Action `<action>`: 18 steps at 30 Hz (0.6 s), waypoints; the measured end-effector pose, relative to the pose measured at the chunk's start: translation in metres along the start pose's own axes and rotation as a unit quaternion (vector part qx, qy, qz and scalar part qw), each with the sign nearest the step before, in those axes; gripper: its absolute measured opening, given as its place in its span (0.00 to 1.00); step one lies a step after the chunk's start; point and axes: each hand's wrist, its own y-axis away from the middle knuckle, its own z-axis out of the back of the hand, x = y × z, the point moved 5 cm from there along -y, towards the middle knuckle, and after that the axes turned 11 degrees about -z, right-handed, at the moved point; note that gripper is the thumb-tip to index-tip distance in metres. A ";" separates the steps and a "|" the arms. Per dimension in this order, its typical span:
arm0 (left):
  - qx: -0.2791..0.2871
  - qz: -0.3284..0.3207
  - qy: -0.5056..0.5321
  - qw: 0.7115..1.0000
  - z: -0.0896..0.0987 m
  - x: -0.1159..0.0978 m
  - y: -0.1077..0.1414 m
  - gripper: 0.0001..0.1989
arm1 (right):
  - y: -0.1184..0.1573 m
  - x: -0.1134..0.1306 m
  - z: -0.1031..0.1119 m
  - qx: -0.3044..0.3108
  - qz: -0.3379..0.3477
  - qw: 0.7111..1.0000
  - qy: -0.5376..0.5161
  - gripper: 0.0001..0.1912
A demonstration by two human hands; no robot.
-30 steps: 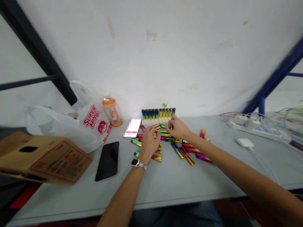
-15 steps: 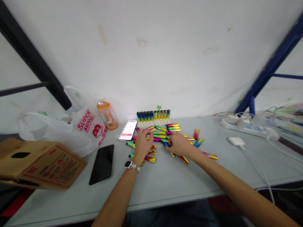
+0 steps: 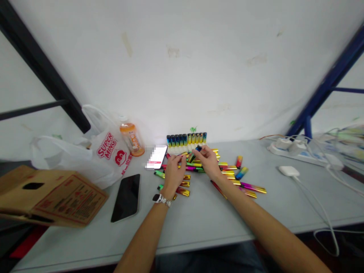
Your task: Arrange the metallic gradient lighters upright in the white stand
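My right hand (image 3: 209,161) pinches a dark blue lighter (image 3: 196,151), lifted just in front of the upright row. Over the left part of the loose pile, my left hand (image 3: 175,170) has its fingers drawn together; whether something is between them is too small to tell. Blue-and-yellow lighters (image 3: 181,140) stand side by side in a white holder (image 3: 191,148) against the wall. Multicoloured lighters lie scattered around both hands, among them a red one (image 3: 239,162), a blue-yellow one (image 3: 242,173) and a purple-gold one (image 3: 254,187).
Left of the pile are a lit phone (image 3: 157,156), a dark tablet (image 3: 126,198), an orange bottle (image 3: 132,137), a white plastic bag (image 3: 99,159) and a cardboard box (image 3: 71,197). At the right lie a power strip (image 3: 305,156) and a white charger (image 3: 289,171) with cables.
My right hand has lifted a dark blue lighter from the pile and moved it up toward the row. My left hand has stayed nearly in place. The camera view has shifted slightly.
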 end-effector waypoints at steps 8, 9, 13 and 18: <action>-0.004 0.010 0.034 0.999 -0.003 0.003 0.004 0.24 | 0.026 -0.007 -0.006 0.018 -0.081 0.995 -0.061 0.21; -0.005 0.014 0.039 0.999 -0.003 0.004 0.004 0.24 | 0.027 -0.008 -0.004 0.008 -0.085 0.995 -0.058 0.22; -0.007 0.013 0.044 0.999 -0.003 0.005 0.004 0.25 | 0.027 -0.013 0.005 -0.041 -0.071 0.997 -0.001 0.26; 0.011 0.003 0.028 1.000 -0.005 0.004 0.003 0.23 | 0.027 -0.015 0.010 -0.073 -0.023 0.994 0.082 0.22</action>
